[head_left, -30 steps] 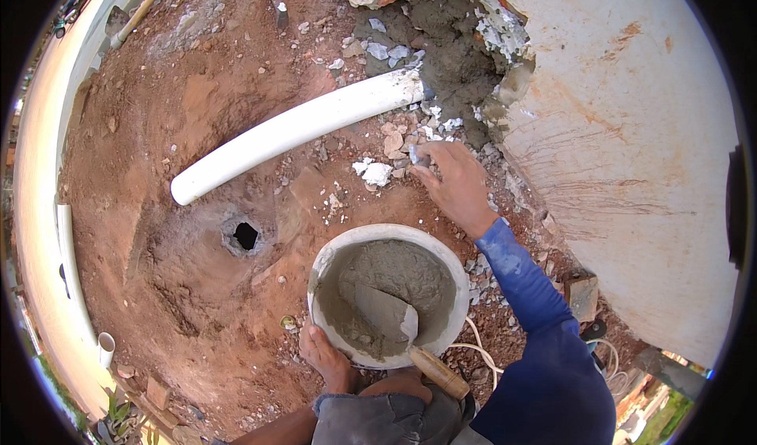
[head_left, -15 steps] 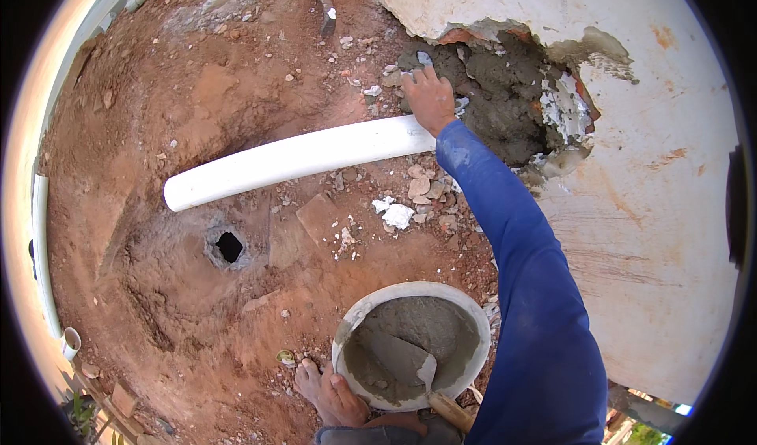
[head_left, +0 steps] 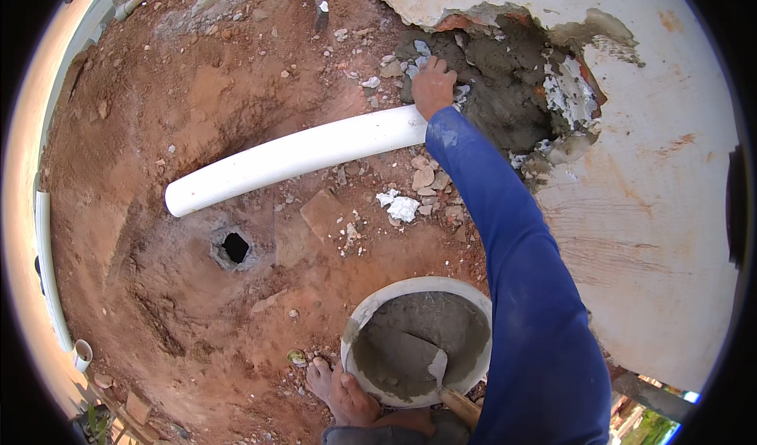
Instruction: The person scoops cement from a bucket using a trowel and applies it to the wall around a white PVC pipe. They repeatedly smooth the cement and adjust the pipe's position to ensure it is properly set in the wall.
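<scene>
My right hand (head_left: 432, 86), on a blue-sleeved arm, reaches up to the broken hole in the white wall (head_left: 505, 90). Its bent fingers press against grey mortar and stone bits just above the end of a white pipe (head_left: 300, 153). What lies under the fingers is hidden. The pipe slants down-left across the red earth. Near the bottom stands a white basin (head_left: 371, 311) of grey mortar with a trowel (head_left: 436, 364) resting in it. A bare foot (head_left: 339, 386) touches the basin's left rim. My left hand is out of sight.
A small round hole (head_left: 235, 247) opens in the dirt below the pipe. Rubble and pale fragments (head_left: 402, 207) lie between pipe and basin. The white wall (head_left: 654, 208) fills the right side. A thin pipe (head_left: 43, 271) and cup (head_left: 81, 354) sit at the left edge.
My right hand has gone from the rubble near the pipe up to the wall hole and now rests against the mortar there. The view has tilted upward.
</scene>
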{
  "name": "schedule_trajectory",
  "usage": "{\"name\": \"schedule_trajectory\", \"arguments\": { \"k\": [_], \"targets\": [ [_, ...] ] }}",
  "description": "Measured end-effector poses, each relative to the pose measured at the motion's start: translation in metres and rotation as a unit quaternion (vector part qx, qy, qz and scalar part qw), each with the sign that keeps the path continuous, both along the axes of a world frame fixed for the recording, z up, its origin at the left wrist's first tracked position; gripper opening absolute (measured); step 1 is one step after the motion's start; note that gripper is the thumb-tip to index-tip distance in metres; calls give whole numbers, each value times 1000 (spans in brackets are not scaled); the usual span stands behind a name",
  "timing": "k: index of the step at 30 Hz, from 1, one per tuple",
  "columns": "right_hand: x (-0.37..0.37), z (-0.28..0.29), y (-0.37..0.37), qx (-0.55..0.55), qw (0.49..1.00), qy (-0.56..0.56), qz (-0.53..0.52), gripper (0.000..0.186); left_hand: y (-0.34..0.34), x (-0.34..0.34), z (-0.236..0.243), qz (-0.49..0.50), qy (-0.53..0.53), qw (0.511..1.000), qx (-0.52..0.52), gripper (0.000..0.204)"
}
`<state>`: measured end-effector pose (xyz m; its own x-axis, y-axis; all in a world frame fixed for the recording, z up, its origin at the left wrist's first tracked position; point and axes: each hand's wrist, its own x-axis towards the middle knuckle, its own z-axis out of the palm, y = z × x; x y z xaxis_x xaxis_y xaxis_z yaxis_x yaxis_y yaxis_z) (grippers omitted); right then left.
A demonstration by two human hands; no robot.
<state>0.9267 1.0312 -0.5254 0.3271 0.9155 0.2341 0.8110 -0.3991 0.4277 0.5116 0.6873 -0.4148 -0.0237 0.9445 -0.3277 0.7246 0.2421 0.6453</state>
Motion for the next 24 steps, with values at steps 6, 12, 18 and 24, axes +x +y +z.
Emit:
{"name": "schedule_trajectory", "arguments": {
  "k": [6,12,18,24],
  "targets": [
    [-94,90,-85,21,945,276,174,16,-9,3,2,37,45,998,-7,48],
    [-120,205,-250,-42,879,461,111,27,-9,2,3,28,-10,999,-33,50],
    [-168,238,-379,-294,836,457,72,44,-6,9,27,-1,35,998,-44,47],
    [-214,214,-456,-251,881,394,72,49,-11,12,18,-20,17,1000,-8,46]
  ]
}}
